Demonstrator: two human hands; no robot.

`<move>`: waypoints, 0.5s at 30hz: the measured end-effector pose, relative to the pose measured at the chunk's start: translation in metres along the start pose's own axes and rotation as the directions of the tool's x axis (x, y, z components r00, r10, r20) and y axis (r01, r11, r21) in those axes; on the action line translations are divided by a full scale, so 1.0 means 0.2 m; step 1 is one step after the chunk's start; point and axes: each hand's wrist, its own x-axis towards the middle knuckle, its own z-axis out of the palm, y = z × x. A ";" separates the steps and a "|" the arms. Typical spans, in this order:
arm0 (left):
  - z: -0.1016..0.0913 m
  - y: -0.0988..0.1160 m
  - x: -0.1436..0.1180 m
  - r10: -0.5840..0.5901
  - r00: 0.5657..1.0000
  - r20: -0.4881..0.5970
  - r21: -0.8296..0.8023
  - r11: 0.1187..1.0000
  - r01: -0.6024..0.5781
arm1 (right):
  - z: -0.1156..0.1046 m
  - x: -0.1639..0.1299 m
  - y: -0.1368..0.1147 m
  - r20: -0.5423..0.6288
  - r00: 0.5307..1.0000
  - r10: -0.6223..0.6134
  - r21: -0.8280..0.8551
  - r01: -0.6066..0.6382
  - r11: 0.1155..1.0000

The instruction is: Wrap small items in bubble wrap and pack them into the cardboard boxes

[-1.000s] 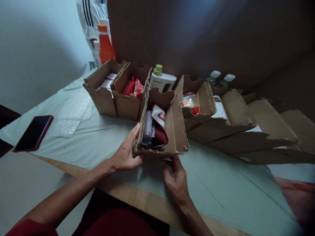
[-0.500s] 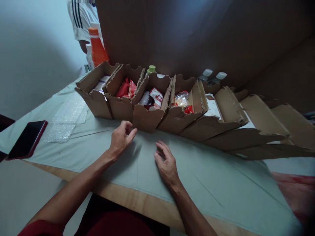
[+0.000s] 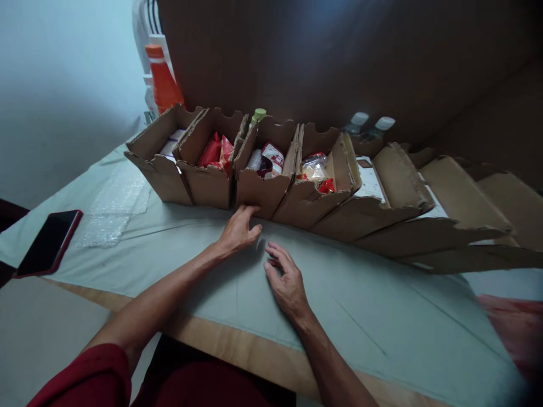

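Observation:
My left hand (image 3: pixel 241 229) is at the lower front of a cardboard box (image 3: pixel 261 195), its fingers apart and its fingertips against or just before the box wall. Nothing is in it. Inside that box lies a red and white packet (image 3: pixel 272 158). My right hand (image 3: pixel 286 280) rests on the pale green cloth (image 3: pixel 339 294), a little nearer to me, fingers loosely curled and apart, holding nothing. To the left, another box holds red packets (image 3: pixel 216 152). On the right, a box holds a clear and red wrapped packet (image 3: pixel 316 167).
Several more cardboard boxes (image 3: pixel 394 206) run on to the right. Bottles stand behind the row, one an orange bottle (image 3: pixel 164 85). Bubble wrap (image 3: pixel 116 203) and a phone (image 3: pixel 48 243) lie on the left. A person's striped sleeve (image 3: pixel 148 20) shows at the back.
My left hand has moved right along the box fronts. The box with the red and white packet has shifted slightly to the right and back. My right hand has barely moved.

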 end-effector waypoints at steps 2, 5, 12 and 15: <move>-0.04 0.01 -0.09 0.028 0.999 0.033 -0.017 0.999 -0.027 | -0.03 0.01 -0.05 0.003 0.999 -0.034 -0.036 0.034 0.999; -0.15 0.04 -0.31 0.072 0.994 0.087 -0.101 0.993 -0.063 | -0.08 0.06 -0.21 0.034 0.991 -0.129 -0.107 0.132 0.985; -0.38 0.03 -0.82 -0.150 0.989 0.009 -0.231 0.962 0.148 | 0.12 0.58 -0.68 0.153 0.942 -0.299 -0.220 0.328 0.919; -0.47 -0.02 -0.94 -0.232 0.971 -0.061 -0.241 0.947 0.211 | 0.28 0.80 -0.72 0.142 0.960 -0.240 -0.276 0.272 0.922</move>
